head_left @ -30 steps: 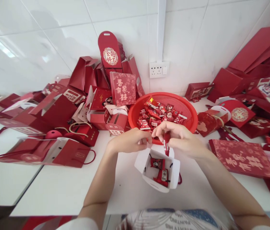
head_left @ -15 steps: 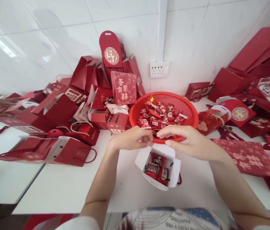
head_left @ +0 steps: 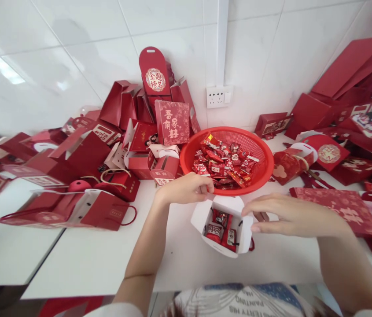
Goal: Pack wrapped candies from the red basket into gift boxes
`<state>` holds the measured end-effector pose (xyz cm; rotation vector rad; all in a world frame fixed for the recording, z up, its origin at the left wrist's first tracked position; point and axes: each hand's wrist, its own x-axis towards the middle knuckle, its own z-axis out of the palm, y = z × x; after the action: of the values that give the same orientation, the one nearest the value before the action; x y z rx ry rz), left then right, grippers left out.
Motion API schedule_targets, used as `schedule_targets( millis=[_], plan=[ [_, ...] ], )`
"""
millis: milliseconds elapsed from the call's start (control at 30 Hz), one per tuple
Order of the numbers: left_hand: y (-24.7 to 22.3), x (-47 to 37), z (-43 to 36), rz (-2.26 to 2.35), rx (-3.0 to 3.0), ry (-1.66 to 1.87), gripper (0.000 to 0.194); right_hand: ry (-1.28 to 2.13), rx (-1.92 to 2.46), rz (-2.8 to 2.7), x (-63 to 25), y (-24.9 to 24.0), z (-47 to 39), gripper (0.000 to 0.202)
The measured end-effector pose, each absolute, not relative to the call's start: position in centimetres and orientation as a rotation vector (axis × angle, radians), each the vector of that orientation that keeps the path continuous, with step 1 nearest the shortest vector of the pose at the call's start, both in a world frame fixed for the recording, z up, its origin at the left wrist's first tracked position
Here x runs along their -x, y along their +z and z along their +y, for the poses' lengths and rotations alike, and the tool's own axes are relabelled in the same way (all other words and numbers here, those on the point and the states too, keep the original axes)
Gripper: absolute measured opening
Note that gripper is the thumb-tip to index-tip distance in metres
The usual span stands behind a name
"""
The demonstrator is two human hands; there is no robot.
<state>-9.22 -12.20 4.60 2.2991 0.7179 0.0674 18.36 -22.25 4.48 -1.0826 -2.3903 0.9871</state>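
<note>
A small gift box (head_left: pixel 202 215) with white inner walls stands on the white table, its flaps folded outward. Inside it lie several red-wrapped candies (head_left: pixel 214 232). My left hand (head_left: pixel 189 188) hovers above the box's upper left side, near the basket rim. Its fingers are curled inward, and whatever they may hold is hidden. At the box's right flap is my right hand (head_left: pixel 288 215), thumb and fingers apart, fingertips at the flap's edge. Just behind the box, a red plastic basket (head_left: pixel 267 169) holds a heap of red-wrapped candies (head_left: pixel 228 160).
Red gift boxes (head_left: pixel 83 149) and paper bags crowd the left side against the tiled wall. An open red box with cord handles (head_left: pixel 101 211) lies at left front. More red boxes (head_left: pixel 327 152) and a flat printed bag (head_left: pixel 337 207) are at right. A socket (head_left: pixel 218 97) is on the wall.
My right hand has moved from the basket's front edge down and right to the box's right flap. My left hand has hardly shifted. Another person's hand at far left has left the view.
</note>
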Motion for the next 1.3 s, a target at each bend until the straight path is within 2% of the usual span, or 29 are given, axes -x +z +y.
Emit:
schedule_targets(
  millis=[100,200,467,700,1000,1067,1167,1300],
  plan=[
    [4.5,9.1,-12.2,0.721,-2.303,0.071,0.016,1.152,1.258,-2.320,-18.4,2.4,-23.4,0.033],
    [4.6,9.1,-12.3,0.735,-2.321,0.073,0.015,1.178,1.320,-2.066,-17.8,0.3,-24.7,0.034],
    [4.0,9.3,-12.7,0.647,-2.273,0.123,0.011,0.740,1.250,-1.786,-15.4,-3.5,-26.3,0.025],
    [2.5,12.1,-14.3,0.639,-2.034,0.286,0.037,0.717,1.157,-1.795,-16.3,-4.1,-26.6,0.019],
    [-3.8,19.8,-19.6,0.892,-1.200,0.053,0.053,0.775,1.078,-1.762,-16.6,-5.3,-26.5,0.015],
    [-4.8,21.3,-21.0,0.879,-1.113,-0.122,0.051,0.775,1.087,-1.763,-16.7,-5.2,-26.5,0.015],
    [-4.3,24.1,-22.4,0.889,-1.100,-0.496,0.044,0.789,1.099,-1.768,-16.8,-5.1,-26.6,0.015],
    [-1.2,26.1,-22.0,1.044,-1.311,-0.279,0.044,0.805,1.088,-1.757,-16.7,-5.0,-26.5,0.017]
  ],
)
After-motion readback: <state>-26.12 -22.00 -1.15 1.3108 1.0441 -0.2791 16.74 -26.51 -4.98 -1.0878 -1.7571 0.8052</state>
